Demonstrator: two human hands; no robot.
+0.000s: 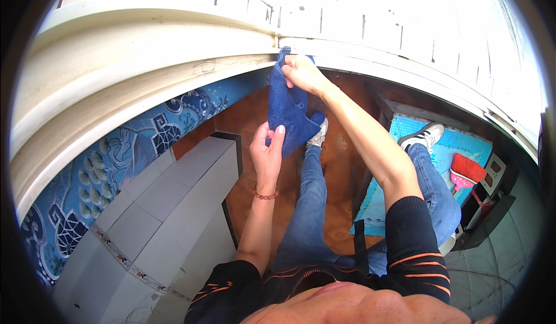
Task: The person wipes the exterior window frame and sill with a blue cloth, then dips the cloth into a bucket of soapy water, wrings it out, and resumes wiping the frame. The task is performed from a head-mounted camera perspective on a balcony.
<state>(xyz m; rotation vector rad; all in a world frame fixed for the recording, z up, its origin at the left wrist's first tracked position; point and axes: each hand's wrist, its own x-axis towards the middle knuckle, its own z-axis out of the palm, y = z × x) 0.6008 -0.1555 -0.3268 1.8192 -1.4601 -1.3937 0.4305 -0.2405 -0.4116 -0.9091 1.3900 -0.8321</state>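
Person stands at a high cream-white ledge (pixel 174 63), seen from above, both arms raised toward it.

Right hand (pixel 302 72): clenched on the top end of a blue cloth (pixel 286 112), pressing that end against the underside edge of the ledge. Knuckles face up; fingers wrap the bunched fabric.

Left hand (pixel 266 150): lower down, pinching the bottom corner of the same cloth between thumb and fingertips. A red bead bracelet (pixel 265 195) sits on this wrist.

The cloth hangs between the two hands, stretched loosely downward and slightly left from the ledge, folded on itself, its lower right corner dangling free beside the left hand.

Clothing: black sleeves with orange stripes (pixel 420 260), blue jeans (pixel 310 208). One foot in a pale sneaker (pixel 318 134) shows just below the cloth; the other, a white shoe with dark stripes (pixel 423 135), rests on a turquoise tiled step (pixel 457 147) to the right.

Surroundings: a blue patterned tile wall (pixel 116 162) curves below the ledge on the left; beneath it a white tiled block (pixel 174 208). Brown floor (pixel 249 121) between. A red and pink brush (pixel 466 173) lies on the turquoise step, well apart from both hands.
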